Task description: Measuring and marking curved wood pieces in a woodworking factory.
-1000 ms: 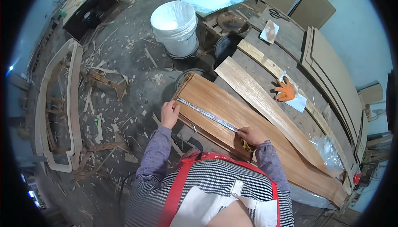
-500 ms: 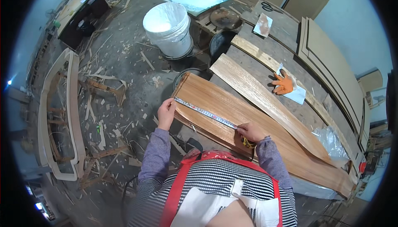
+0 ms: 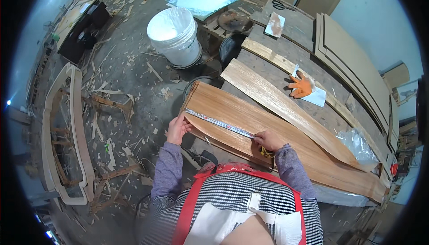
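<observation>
A long reddish-brown wooden plank (image 3: 286, 140) lies on the workbench in front of me. A metal tape measure blade (image 3: 219, 122) is stretched along the plank's near edge. My left hand (image 3: 178, 128) pins the tape's free end at the plank's left edge. My right hand (image 3: 267, 140) holds the yellow tape measure case (image 3: 267, 152) down on the plank, with the blade running out between the two hands.
A paler plank (image 3: 277, 99) lies beyond, with an orange glove (image 3: 300, 86) on a white sheet. A white bucket (image 3: 175, 35) stands on the floor among wood scraps. A curved wooden frame (image 3: 67, 133) lies at left. Boards lean at the right wall.
Both hands keep their hold on the tape along the plank. Only the camera view has shifted slightly; the hands sit a little lower in the picture.
</observation>
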Motion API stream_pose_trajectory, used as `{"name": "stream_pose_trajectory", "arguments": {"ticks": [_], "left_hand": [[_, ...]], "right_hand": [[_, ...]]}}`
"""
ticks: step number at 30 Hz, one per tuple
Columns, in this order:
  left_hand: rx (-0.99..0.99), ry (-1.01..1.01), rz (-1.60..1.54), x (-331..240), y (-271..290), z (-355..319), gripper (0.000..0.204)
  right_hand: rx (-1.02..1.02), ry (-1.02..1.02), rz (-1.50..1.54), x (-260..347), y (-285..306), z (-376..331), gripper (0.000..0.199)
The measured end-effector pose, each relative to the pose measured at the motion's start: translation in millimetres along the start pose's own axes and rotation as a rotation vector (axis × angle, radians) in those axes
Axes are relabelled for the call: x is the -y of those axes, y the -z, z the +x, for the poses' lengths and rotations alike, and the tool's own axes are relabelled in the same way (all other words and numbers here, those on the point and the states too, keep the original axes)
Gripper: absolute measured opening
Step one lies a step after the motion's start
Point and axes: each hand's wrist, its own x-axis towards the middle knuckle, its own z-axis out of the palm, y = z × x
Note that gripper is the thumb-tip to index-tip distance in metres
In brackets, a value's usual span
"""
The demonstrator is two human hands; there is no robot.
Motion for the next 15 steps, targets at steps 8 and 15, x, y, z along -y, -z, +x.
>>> {"name": "stream_pose_trajectory", "arguments": {"ticks": [8, 15], "left_hand": [[-0.042, 0.03, -0.081, 20, 17, 16, 0.053], [-0.09, -0.079, 0.262, 9, 6, 22, 0.035]], "right_hand": [[-0.011, -0.016, 0.069, -23, -16, 15, 0.033], [-0.084, 0.07, -0.01, -17, -10, 5, 0.03]]}}
